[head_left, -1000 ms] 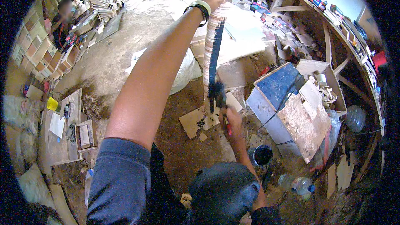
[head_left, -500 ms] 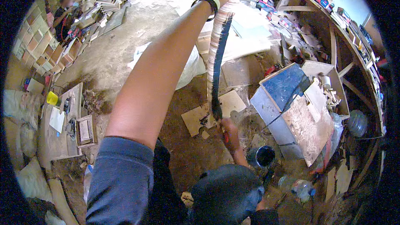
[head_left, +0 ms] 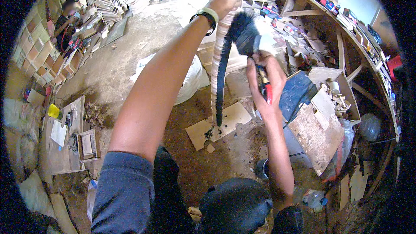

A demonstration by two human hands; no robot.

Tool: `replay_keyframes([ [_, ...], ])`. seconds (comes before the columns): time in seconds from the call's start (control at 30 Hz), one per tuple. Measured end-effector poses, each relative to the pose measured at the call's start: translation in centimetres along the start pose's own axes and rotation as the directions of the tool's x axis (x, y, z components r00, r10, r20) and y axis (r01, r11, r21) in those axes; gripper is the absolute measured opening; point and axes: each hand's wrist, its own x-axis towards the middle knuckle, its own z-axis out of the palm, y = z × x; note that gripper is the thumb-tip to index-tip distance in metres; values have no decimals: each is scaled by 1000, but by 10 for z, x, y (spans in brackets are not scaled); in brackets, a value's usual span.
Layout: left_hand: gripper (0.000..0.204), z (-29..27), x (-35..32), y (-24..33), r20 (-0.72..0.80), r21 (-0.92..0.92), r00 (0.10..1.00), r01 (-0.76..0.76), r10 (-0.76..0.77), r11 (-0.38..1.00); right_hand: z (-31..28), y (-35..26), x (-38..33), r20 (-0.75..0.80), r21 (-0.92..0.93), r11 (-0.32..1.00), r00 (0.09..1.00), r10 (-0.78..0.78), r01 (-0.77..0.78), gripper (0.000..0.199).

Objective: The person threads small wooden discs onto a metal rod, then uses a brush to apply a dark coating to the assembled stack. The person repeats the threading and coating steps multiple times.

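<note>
My left hand (head_left: 226,0) is closed around the top of a long, slightly curved strip (head_left: 218,65), held upright. Its left side is pale and banded; a black coat runs down the right side. A wide paintbrush (head_left: 247,41) with black bristles is in my right hand (head_left: 271,76), gripped by its red-ended handle. The bristles touch the strip's upper part, just below my left hand. The strip's lower end is over a pale board (head_left: 221,123) spattered with black. Beside my right forearm, a dark paint container (head_left: 261,169) is partly hidden.
A wooden box of scraps (head_left: 333,87) and a dust-covered board (head_left: 318,132) stand at right, near a long shelf (head_left: 346,24). A low wooden table (head_left: 65,147) is at left, a white sack (head_left: 190,84) ahead. Another person (head_left: 65,24) sits at far left among stacked wooden pieces.
My right hand has risen from the strip's lower end to its upper part with the paintbrush. The strip and my left hand have shifted slightly left and down.
</note>
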Motion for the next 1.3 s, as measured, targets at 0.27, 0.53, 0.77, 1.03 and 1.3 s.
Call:
replay_keyframes([
  [0.27,28,45,-24,61,-100,7,968,232,-230,973,-20,-19,-61,495,-60,969,835,238,-241,15],
  [0.53,22,68,-29,71,-236,305,963,198,-127,931,-36,-14,13,38,-82,977,979,201,-197,11],
  [0.77,29,78,-30,76,-111,-61,966,226,-232,972,-43,-41,-32,404,-65,978,891,205,-196,14],
  [1.03,29,92,-25,67,-84,220,987,149,-134,964,-53,-42,-12,209,-154,985,972,107,-75,13],
  [1.3,28,100,-17,55,-54,547,991,-72,121,834,-73,-30,5,78,-162,968,975,206,-191,12],
])
